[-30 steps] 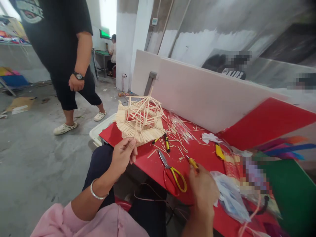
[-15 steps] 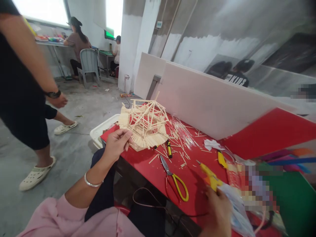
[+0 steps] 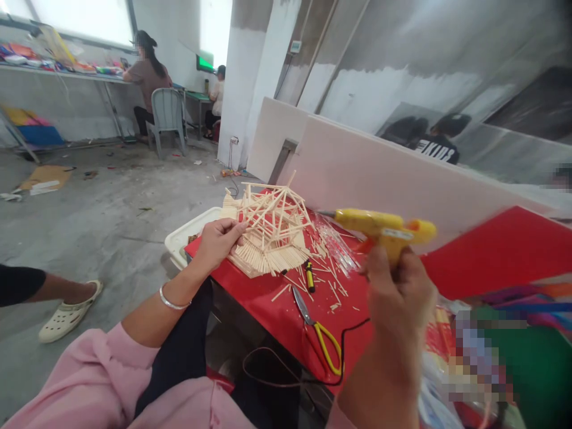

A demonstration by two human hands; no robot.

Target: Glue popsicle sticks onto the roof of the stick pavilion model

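Right hand (image 3: 400,292): clamped round the handle of a yellow glue gun (image 3: 369,220), well to the right of the stick model (image 3: 274,232).
Gun's nozzle: aimed left toward the stick model, apart from it in this view.
Left hand (image 3: 220,239): at the near left edge of the stick model, thumb and forefinger together; whether anything is pinched between them, I cannot tell. A silver bangle (image 3: 172,299) circles the wrist.
Stick model place: on the red worktop (image 3: 263,301), an open frame of pale sticks above a fanned skirt of close-laid sticks.
Black-and-yellow tool (image 3: 310,276): just beside the stick model, at its near right.
Scissors (image 3: 308,319): nearer the wearer than the stick model and right of it, blades toward it, a yellow loop showing.
Loose sticks (image 3: 322,271): scattered right of the stick model.
Clear plastic wrapping (image 3: 338,245): also right of the stick model, near it.
White tray (image 3: 176,241): left of the stick model.
Pale boards (image 3: 357,173): upright behind the stick model.
Seated person (image 3: 151,77): far beyond the stick model, on a grey chair (image 3: 167,110).
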